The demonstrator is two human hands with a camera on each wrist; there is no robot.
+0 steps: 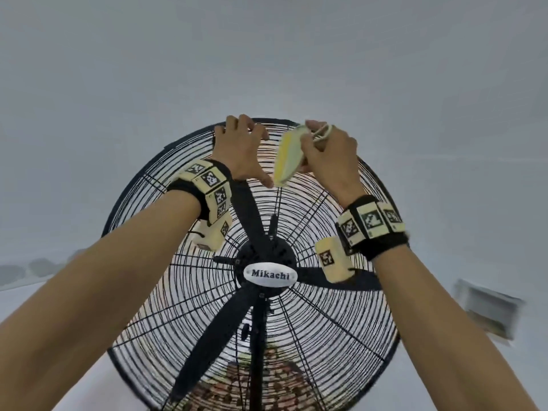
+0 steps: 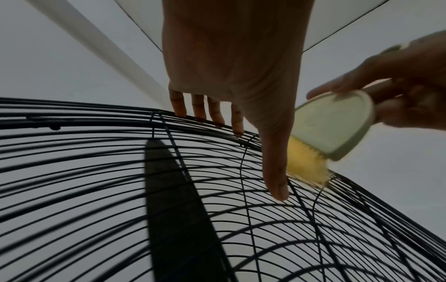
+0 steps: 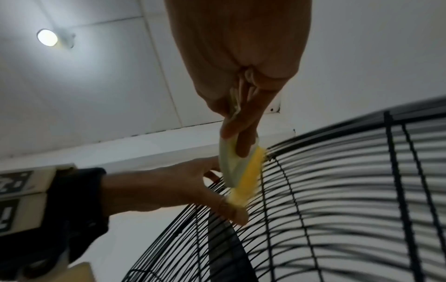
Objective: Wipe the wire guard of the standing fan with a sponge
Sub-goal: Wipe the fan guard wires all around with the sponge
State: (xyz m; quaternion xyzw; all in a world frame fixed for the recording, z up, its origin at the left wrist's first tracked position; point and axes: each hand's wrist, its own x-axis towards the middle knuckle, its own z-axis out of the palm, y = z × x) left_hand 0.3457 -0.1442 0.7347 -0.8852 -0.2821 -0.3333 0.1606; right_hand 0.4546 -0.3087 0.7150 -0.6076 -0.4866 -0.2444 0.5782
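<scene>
- Right hand (image 3: 237,82), nearest the lens in the right wrist view: fingers curled round the pale handle of the sponge (image 1: 289,157), thumb and forefinger pinching its plastic back; a full, closed grasp.
- Sponge: a yellow pad on a pale green-white backing, held edge-on above the hub badge (image 1: 269,274); in the left wrist view its yellow face (image 2: 306,164) meets the wires, and motion blur there suggests a stroke in progress.
- Left hand (image 1: 240,146): above and to the left of the hub badge, fingers (image 2: 198,106) hooked over the top rim wires, thumb stretched down the front face just beside the sponge; it steadies the guard.
- Wire guard (image 1: 326,321): black concentric wires and radial spokes around the hub badge; dark blades (image 1: 204,345) sit behind it, and a pole runs down below the badge.
- Progress (judgement): wiping is under way at the upper sector only. No wet or clean band can be told apart on the wires, so what is already done cannot be read. The sides, lower half and centre round the hub badge appear still to be covered.
- Surround: plain pale wall behind; a ceiling lamp (image 3: 47,37) far above and left of the guard.
</scene>
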